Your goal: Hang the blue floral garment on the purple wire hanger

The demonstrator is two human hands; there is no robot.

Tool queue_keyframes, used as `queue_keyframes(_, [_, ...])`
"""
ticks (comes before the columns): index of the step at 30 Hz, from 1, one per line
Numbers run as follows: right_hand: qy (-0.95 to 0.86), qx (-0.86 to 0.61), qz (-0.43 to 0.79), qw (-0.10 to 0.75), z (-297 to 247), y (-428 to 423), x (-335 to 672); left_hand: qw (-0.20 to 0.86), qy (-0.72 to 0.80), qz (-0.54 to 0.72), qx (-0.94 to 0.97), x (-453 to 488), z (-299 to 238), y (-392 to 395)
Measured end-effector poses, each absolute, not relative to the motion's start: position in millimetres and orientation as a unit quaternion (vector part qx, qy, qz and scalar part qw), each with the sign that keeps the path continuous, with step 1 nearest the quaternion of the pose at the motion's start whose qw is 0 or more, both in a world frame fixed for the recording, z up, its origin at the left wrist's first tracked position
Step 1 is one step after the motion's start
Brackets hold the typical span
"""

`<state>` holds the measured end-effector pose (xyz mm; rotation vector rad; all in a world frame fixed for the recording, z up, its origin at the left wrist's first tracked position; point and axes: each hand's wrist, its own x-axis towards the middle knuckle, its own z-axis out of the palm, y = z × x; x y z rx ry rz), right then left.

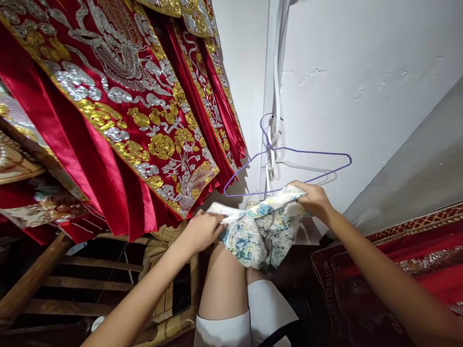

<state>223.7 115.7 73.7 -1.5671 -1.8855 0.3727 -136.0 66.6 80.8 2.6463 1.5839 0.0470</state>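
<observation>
A pair of floral shorts [249, 241], white with blue, green and yellow print, is stretched by its waistband between my hands, above my legs. My left hand [205, 230] is closed on the left end of the waistband. On the other end, my right hand [314, 198] grips the fabric near the corner. Just beyond the waistband, a purple wire hanger [307, 152] hangs from a white fixture on the wall. The shorts' waistband overlaps the hanger's lower bar in view, and I cannot tell whether they touch.
Red embroidered cloth [144, 115] with gold and silver sequins hangs at the left. Below it stands a bamboo chair [83, 284]. White cables [278, 62] run down the wall [361, 62]. At the right lies more red decorated fabric [434, 270].
</observation>
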Motion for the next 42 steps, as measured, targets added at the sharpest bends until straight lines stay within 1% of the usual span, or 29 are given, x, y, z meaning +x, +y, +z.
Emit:
queue_keyframes(2, [-0.719,-0.586,0.179,0.329,77,111,223,0.031,0.519,0.066,0.851,-137,82,80])
queue_keyframes(5, [-0.715,-0.556,0.232,0.354,79,106,216,0.045,0.503,0.193,0.841,-132,87,101])
queue_keyframes(7, [-0.71,-0.543,0.244,0.377,79,105,213,0.045,0.514,0.237,0.823,-126,90,115])
queue_keyframes(8, [-0.707,-0.541,0.244,0.385,78,104,212,0.049,0.53,0.23,0.815,-123,91,121])
queue_keyframes(12, [-0.699,-0.546,0.244,0.391,76,102,210,0.113,0.58,0.111,0.799,-116,89,140])
queue_keyframes(13, [-0.698,-0.545,0.253,0.389,76,102,209,0.112,0.581,0.11,0.799,-117,88,142])
queue_keyframes(17, [-0.688,-0.552,0.28,0.378,74,104,204,0.035,0.56,0.218,0.798,-122,83,137])
queue_keyframes(21, [-0.691,-0.559,0.28,0.362,75,110,204,0.017,0.55,0.231,0.802,-128,88,121])
queue_keyframes(24, [-0.704,-0.559,0.266,0.348,77,115,207,0.026,0.542,0.224,0.809,-129,95,106])
queue_keyframes(27, [-0.706,-0.572,0.243,0.341,79,118,207,0.033,0.566,0.227,0.792,-130,103,91])
queue_keyframes(30, [-0.698,-0.578,0.233,0.352,78,117,204,0.025,0.59,0.233,0.773,-131,110,79])
queue_keyframes(32, [-0.692,-0.565,0.255,0.37,77,115,200,0.035,0.569,0.253,0.782,-131,114,77])
queue_keyframes(37, [-0.675,-0.527,0.31,0.413,73,109,191,0.098,0.493,0.321,0.803,-117,116,104])
queue_keyframes(40, [-0.677,-0.513,0.334,0.41,72,104,188,0.116,0.458,0.389,0.791,-102,116,128])
queue_keyframes(42, [-0.683,-0.511,0.336,0.399,72,99,189,0.112,0.452,0.412,0.783,-94,116,139])
